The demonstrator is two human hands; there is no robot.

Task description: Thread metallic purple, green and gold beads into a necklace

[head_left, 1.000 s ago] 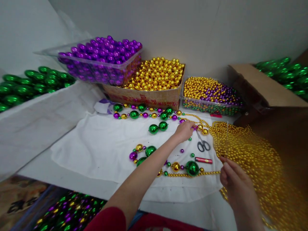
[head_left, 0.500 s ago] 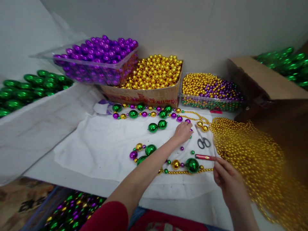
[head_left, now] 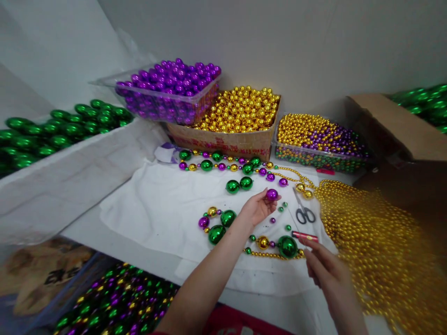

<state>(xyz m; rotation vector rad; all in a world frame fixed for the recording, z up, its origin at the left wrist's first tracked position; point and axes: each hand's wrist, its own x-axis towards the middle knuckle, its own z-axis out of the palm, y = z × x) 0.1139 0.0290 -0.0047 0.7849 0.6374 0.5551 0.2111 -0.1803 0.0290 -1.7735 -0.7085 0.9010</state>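
Pinching a glossy purple bead [head_left: 272, 194] in its fingers over the white cloth [head_left: 167, 204], the left hand [head_left: 259, 208] supports it; the right hand [head_left: 323, 263] appears to pinch a thin needle [head_left: 294, 223]. Bead likely light, rigid, slippery: hold across its widest part.

Dim light; green beads [head_left: 60, 141] glint; gold strands [head_left: 380, 246] blurred rightward.

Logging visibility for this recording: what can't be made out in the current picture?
All in the head view:
Part of the lower bead strand: hidden by the left arm.
Green beads, far right: cut off by the edge, partly hidden by the cardboard flap.
What the right hand holds, if anything: the thin line by it is too fine to identify.
Printing on the gold-bead box: too blurred to read.
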